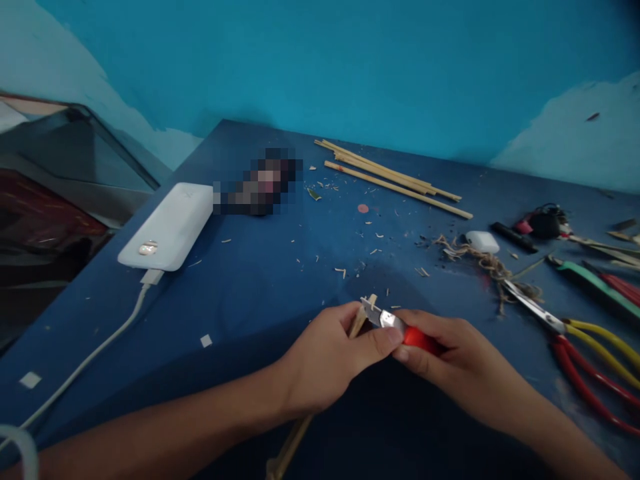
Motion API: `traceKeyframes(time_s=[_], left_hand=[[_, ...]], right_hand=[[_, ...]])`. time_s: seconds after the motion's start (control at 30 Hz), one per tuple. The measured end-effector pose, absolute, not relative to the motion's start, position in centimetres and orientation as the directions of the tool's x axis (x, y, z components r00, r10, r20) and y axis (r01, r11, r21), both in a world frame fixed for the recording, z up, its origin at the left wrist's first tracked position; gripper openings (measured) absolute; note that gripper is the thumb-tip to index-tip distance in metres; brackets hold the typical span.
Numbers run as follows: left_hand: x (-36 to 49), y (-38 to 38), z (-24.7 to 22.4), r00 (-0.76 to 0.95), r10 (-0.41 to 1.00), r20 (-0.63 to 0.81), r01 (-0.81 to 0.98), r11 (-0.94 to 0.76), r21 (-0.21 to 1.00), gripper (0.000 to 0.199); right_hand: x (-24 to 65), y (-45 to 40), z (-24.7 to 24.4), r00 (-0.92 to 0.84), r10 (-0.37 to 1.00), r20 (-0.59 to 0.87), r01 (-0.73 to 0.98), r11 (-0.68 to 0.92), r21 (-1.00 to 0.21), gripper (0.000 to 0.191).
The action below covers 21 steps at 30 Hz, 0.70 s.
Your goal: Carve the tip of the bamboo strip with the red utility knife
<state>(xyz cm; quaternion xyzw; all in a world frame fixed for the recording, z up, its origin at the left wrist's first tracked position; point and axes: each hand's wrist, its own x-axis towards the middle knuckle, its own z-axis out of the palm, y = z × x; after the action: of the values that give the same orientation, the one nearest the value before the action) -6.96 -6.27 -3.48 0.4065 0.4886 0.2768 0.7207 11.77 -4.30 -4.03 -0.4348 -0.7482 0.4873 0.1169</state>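
Near the front middle of the blue table, my left hand (333, 357) is wrapped round a thin bamboo stick (293, 443), whose upper end pokes out above the fingers and whose lower part slants down to the bottom edge. My right hand (450, 353) grips a red-handled utility knife (419, 339). The knife's metal blade lies across the top end of the stick. My left thumb presses against the metal front of the knife, and the fingertips of both hands are close together.
Several bamboo sticks (395, 180) lie at the back. A white power bank (170, 227) with a cable sits left, near a blurred dark object (263, 187). On the right are tangled twine (495, 267), scissors (560, 323), a white case (483, 241) and green-handled pliers (600, 287). Shavings are scattered mid-table.
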Motion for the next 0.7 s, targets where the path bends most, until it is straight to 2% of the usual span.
traceKeyframes(time_s=[0.17, 0.47, 0.7], left_hand=[[-6.9, -6.4, -3.6, 0.396, 0.815, -0.424, -0.007, 0.464, 0.886, 0.021], [-6.8, -6.5, -4.1, 0.394, 0.822, -0.410, 0.041, 0.430, 0.902, 0.025], [-6.7, -6.9, -4.6, 0.322, 0.833, -0.450, 0.111, 0.439, 0.891, 0.018]], right_hand=[[11.6, -4.5, -4.3, -0.580, 0.776, -0.246, 0.561, 0.162, -0.811, 0.013], [11.7, -4.5, -4.5, -0.573, 0.778, -0.256, 0.559, 0.143, -0.817, 0.014], [11.4, -4.9, -4.6, -0.506, 0.809, -0.299, 0.655, 0.135, -0.743, 0.023]])
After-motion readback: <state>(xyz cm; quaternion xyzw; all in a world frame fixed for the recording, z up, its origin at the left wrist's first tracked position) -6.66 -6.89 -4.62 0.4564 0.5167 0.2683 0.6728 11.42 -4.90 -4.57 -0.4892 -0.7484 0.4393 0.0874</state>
